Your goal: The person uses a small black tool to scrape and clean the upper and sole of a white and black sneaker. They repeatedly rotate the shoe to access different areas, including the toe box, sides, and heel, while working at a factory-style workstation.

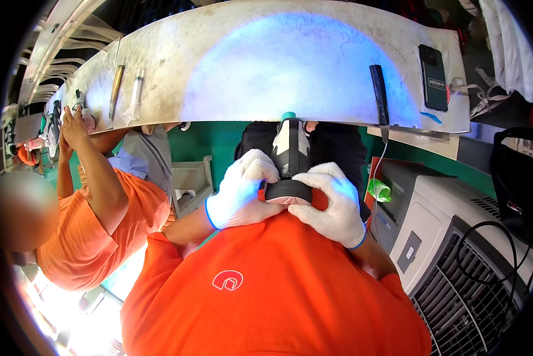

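What looks like a shoe [291, 148], black and off-white with a teal tip at its far end, is held in front of my chest, just below the table's near edge. Its near end has a rounded black rim with a pink part inside. My left hand [241, 188], in a white knit glove with a blue cuff edge, grips the near end from the left. From the right, my right hand [335, 204], gloved alike, closes on the same rim. Both thumbs press near the pink part; some fingertips are hidden behind the shoe.
Blue light falls on the pale worktable [159, 53]. On it lie a brass-coloured tool [117, 89], a syringe-like tube [137, 92], a corded black tool [378, 89] and a phone [434, 77]. A person in orange [118, 219] works at left; a grey machine [432, 219] stands at right.
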The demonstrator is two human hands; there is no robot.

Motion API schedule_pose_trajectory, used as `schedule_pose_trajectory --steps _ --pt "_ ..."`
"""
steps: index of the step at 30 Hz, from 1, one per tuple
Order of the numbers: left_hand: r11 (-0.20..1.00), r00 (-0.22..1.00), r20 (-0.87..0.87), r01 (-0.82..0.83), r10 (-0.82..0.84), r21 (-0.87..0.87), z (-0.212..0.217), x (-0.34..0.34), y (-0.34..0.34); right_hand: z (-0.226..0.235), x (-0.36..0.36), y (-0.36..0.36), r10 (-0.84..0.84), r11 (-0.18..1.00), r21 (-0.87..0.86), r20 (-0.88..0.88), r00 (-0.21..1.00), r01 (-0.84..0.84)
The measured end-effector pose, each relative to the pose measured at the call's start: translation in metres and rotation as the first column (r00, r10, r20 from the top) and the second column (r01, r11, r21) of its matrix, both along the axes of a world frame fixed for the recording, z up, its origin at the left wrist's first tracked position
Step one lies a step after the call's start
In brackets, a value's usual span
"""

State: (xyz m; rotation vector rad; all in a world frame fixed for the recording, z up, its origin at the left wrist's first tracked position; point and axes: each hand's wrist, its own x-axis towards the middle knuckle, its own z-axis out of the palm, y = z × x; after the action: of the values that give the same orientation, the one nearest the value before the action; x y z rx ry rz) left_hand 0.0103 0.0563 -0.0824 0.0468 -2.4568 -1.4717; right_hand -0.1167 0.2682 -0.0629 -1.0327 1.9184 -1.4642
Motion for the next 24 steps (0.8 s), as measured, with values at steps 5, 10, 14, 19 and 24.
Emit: schedule_pose_trajectory --steps 5,10,14,19,24 --pt "0.998 0.999 0.033 0.032 -0.034 0.055 0.006 -0.005 -0.01 -0.004 0.003 -0.005 0.009 0.999 -0.038 -0.167 0.986 -0.015" --pt "0.983 0.991 0.13 -0.01 -0.014 0.185 0.009 -0.009 -0.012 -0.014 -0.003 -0.014 0.05 0.993 -0.095 -0.218 0.975 -0.072" --pt "0.971 0.988 0.155 -0.009 -0.029 0.239 0.006 -0.014 -0.014 -0.015 -0.01 -0.017 0.057 0.992 -0.107 -0.15 0.987 -0.073" --pt "0.946 0.935 0.354 -0.097 -0.02 0.309 0.018 -0.025 -0.017 -0.017 -0.02 -0.023 0.045 0.992 -0.112 -0.059 0.997 -0.051" --pt "0.938 0.894 0.446 -0.113 -0.048 0.328 0.016 -0.025 -0.023 -0.007 -0.027 -0.027 0.051 0.998 -0.028 -0.003 0.999 -0.051"
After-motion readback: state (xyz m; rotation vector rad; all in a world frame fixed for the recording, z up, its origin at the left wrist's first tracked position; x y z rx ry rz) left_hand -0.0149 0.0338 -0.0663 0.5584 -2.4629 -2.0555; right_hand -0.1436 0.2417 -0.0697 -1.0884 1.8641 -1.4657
